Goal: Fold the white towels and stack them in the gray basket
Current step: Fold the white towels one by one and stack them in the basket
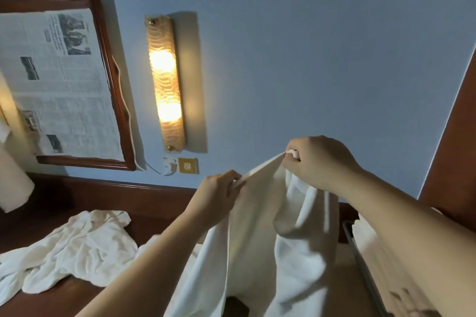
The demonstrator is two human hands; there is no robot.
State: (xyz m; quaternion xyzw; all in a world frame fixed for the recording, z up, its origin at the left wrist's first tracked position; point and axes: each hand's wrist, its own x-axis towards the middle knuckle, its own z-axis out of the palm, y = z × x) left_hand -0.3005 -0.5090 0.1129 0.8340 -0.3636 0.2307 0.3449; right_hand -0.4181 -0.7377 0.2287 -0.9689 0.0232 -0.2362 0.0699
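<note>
Hands hold a white towel up in the air above a dark wooden bench. The left hand pinches the towel's upper edge, fingers curled round the hem, so its grip is closed on the cloth. The right hand is higher and to the right, its grip also closed, with a corner of the towel bunched in the curled fingers. Between the two hands the hem runs taut and slanted, and the rest of the towel hangs down in loose folds past the lower edge of the view. A second white towel lies crumpled on the bench to the left, well apart from the held one. At the right edge, behind the right forearm, more white cloth sits beside a dark gray rim; whether that rim belongs to the basket I cannot tell. On the blue wall hangs a wooden frame filled with newspaper; its print is too small and blurred to read. Beside the frame a long wall lamp glows with two bulbs lit, and below it are a white socket with a plug and cable and a brass switch plate, neither showing any readable label.
</note>
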